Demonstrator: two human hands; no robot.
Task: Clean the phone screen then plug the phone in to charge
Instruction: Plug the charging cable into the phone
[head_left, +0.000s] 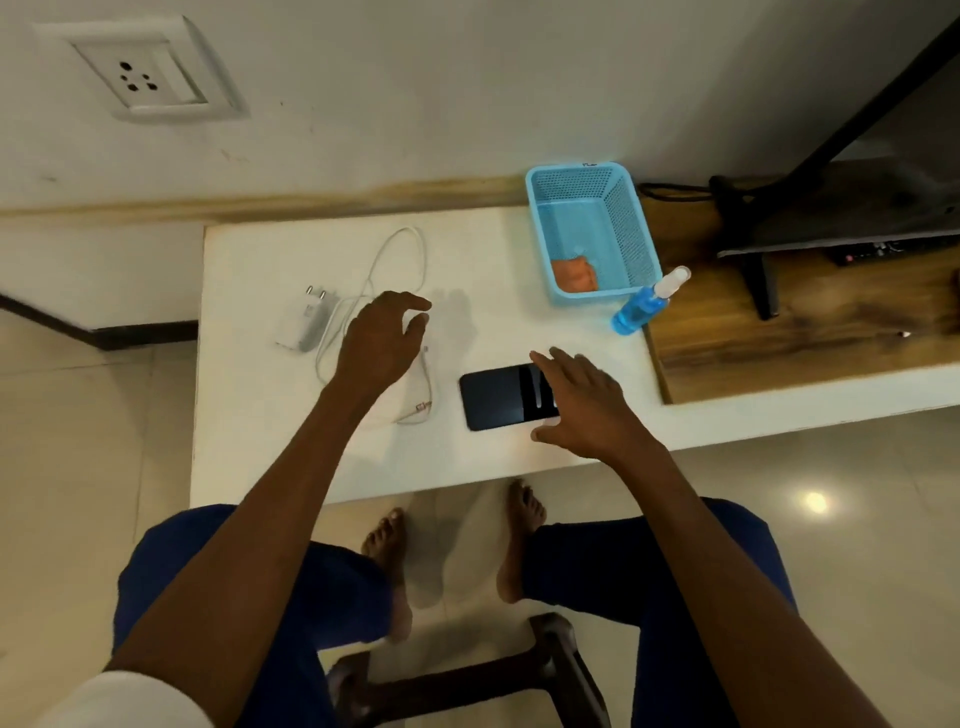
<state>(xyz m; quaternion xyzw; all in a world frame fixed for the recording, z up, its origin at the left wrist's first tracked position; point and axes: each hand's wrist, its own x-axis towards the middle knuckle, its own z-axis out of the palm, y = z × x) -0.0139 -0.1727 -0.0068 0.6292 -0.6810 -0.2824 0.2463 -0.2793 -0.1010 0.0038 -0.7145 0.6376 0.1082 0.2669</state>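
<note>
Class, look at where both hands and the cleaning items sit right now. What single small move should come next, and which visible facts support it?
Probably the right hand, which lies open over the phone, should reach to the blue basket for the orange cloth. The cloth lies in the basket and the spray bottle stands untouched, so cleaning looks not yet begun. The left hand hovers open over the white cable, which belongs to the later step.

Charger (307, 323) left of phone (498, 396) — basket (592, 234) behind.
</note>
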